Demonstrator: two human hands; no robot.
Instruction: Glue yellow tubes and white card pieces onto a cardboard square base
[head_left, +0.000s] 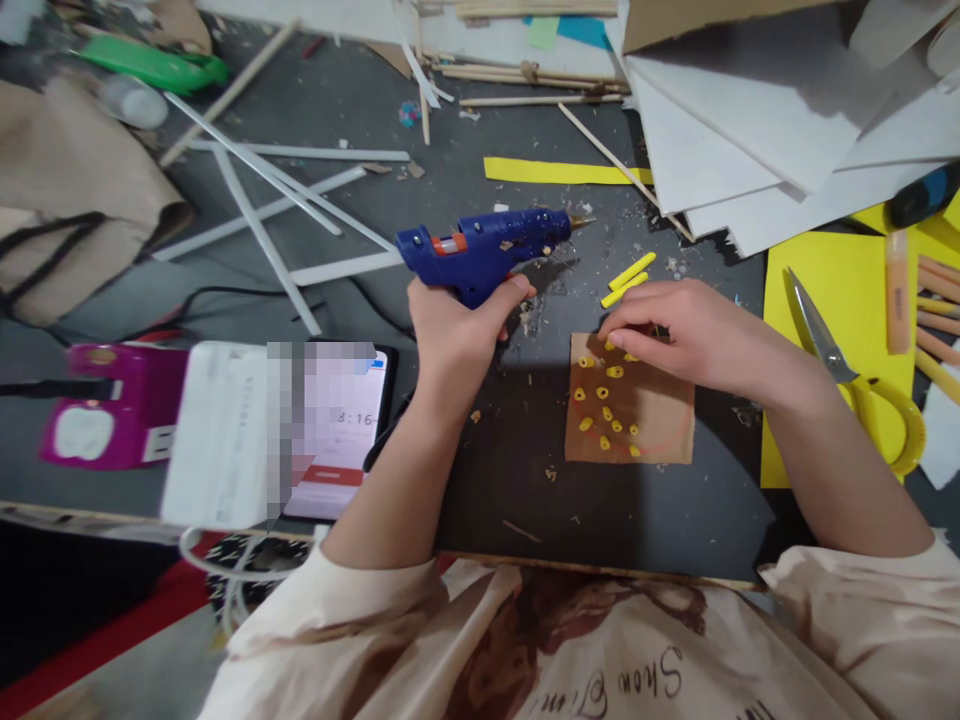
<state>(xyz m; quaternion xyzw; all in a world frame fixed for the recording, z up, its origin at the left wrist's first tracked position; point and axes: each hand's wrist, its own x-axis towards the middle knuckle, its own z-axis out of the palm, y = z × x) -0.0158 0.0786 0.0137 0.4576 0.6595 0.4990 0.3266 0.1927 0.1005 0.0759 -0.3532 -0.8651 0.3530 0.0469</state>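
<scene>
My left hand (459, 335) is wrapped round the handle of a blue glue gun (495, 250), whose nozzle points right, above the dark table. A square of brown cardboard (667, 420) lies to the right, with several small yellow rolled paper pieces (615, 372) standing on it. Over the cardboard's top edge, my right hand (667, 325) is closed, thumb and fingers pinched at a small yellow piece that is mostly hidden. Just beyond those fingers lie two yellow paper rolls (628, 280) side by side.
Yellow-handled scissors (862, 400) rest on yellow paper (784, 300) at right. White sheets (750, 130) are stacked at back right. A yellow strip (555, 171) and wooden sticks (540, 100) lie behind. Glue sticks (255, 215) and a phone (337, 430) are on the left.
</scene>
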